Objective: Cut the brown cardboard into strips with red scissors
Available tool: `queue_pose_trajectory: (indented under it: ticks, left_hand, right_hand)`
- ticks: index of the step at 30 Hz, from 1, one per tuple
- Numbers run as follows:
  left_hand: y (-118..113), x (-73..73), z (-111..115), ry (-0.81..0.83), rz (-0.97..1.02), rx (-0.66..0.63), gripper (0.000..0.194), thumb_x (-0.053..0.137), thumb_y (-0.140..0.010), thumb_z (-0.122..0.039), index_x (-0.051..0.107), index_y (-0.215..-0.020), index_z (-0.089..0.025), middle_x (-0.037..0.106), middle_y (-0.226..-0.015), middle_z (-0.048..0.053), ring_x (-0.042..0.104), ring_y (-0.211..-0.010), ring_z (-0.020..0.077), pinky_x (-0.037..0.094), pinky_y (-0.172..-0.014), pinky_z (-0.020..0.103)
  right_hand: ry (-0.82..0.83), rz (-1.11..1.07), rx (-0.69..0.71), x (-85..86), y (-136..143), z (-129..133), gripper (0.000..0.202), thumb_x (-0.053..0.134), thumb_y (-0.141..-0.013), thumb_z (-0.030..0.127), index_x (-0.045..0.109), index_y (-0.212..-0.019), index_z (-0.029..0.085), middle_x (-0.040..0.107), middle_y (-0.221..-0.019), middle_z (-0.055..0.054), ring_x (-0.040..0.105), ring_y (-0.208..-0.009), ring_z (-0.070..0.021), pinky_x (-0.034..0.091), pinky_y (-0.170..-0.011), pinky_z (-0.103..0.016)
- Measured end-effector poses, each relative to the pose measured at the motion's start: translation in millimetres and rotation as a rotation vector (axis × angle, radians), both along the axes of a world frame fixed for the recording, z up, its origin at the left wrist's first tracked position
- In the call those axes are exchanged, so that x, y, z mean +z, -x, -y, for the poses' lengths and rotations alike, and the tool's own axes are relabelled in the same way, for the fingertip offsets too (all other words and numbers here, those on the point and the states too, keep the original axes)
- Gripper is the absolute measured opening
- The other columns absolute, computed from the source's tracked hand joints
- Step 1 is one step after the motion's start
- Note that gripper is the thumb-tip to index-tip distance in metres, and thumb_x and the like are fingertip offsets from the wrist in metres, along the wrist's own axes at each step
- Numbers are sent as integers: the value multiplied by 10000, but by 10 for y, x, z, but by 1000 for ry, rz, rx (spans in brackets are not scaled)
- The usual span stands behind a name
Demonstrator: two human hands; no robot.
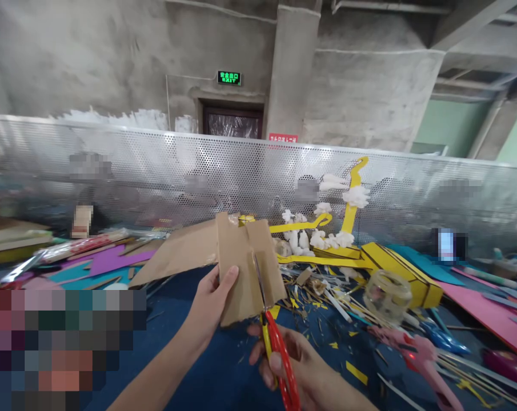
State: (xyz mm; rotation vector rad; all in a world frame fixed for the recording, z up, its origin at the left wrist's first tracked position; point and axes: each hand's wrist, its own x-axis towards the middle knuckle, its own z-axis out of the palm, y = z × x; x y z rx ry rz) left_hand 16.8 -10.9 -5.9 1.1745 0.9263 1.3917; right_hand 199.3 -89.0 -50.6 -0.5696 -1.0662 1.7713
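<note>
My left hand [213,294] grips a piece of brown cardboard [236,257] by its lower left edge, thumb on the front face and the other fingers behind. A pair of scissors [279,354] with red and yellow handles is in my right hand [290,357]. Its blades point up and lie in a slit in the cardboard, which splits the right-hand part from the left along the lower stretch. Behind the held piece leans a larger cardboard sheet [176,251].
A pink glue gun [416,359], a roll of clear tape [387,294] and a yellow box-like model [395,271] with white tufts stand right. Scraps and sticks litter the blue tabletop [189,365]. Purple sheets [116,260] lie left; a perforated metal screen [155,171] runs behind.
</note>
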Motion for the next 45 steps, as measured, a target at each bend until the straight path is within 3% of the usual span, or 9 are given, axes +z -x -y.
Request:
queue_pose_trajectory:
  ticks: [4, 8, 14, 18, 23, 33, 38, 45]
  left_hand:
    - [-41, 36, 66, 94, 63, -63, 510, 804, -795, -531, 688, -1123, -159, 692, -654, -10, 581, -477, 121, 501, -438, 214]
    - [-53, 72, 96, 182, 132, -125, 442, 839, -759, -519, 669, -971, -170, 618, -622, -33, 522, -436, 94, 430, -350, 177]
    - [-29, 84, 110, 173, 166, -243, 373, 817, -795, -508, 663, -870, -177, 624, -644, -12, 513, -427, 80, 403, -338, 159]
    - [-1, 90, 120, 140, 126, -270, 375, 809, -807, -502, 684, -941, -175, 666, -668, 6, 564, -449, 107, 432, -352, 172]
    - [20, 140, 126, 67, 63, -236, 427, 828, -812, -459, 701, -1081, -152, 719, -695, 20, 643, -530, 133, 568, -540, 226]
    - [25, 100, 88, 9, 61, -197, 416, 829, -808, -458, 727, -1089, -168, 774, -772, 19, 670, -605, 151, 560, -592, 234]
    - [51, 66, 53, -6, 37, -182, 481, 816, -823, -461, 704, -1186, -167, 811, -965, 55, 711, -721, 170, 580, -646, 246]
    - [56, 30, 7, -24, 9, -128, 524, 817, -819, -472, 694, -1220, -157, 812, -1051, 82, 742, -823, 203, 588, -673, 250]
  right_hand:
    - [-7, -4, 27, -26, 28, 13, 564, 925, -737, 431, 729, -1187, 153, 755, -952, -71, 660, -650, -106, 491, -650, -236]
    - [-38, -26, 29, -209, 117, -76, 620, 954, -674, 464, 727, -1160, 151, 759, -900, -62, 672, -605, -105, 494, -602, -226]
    - [-106, 11, -151, -426, 184, -180, 610, 971, -644, 451, 698, -1113, 174, 768, -906, -60, 655, -623, -107, 519, -627, -240]
    - [-140, 59, -122, -348, 108, -152, 539, 951, -698, 429, 698, -1106, 183, 762, -951, -53, 681, -708, -112, 520, -674, -227]
    - [-163, 104, -67, -268, 48, -109, 591, 929, -717, 482, 698, -1161, 169, 754, -998, -72, 704, -707, -123, 555, -692, -256]
    - [-192, 202, -54, -252, 68, -92, 585, 818, -817, 575, 643, -1195, 165, 765, -940, -74, 739, -686, -145, 563, -677, -269]
    - [-171, 207, -64, -286, 77, -102, 589, 818, -803, 602, 650, -1133, 143, 766, -907, -80, 754, -682, -152, 557, -646, -252]
    - [-96, 202, -63, -231, 84, -90, 583, 850, -761, 604, 666, -1044, 129, 766, -851, -69, 769, -685, -159, 552, -632, -239]
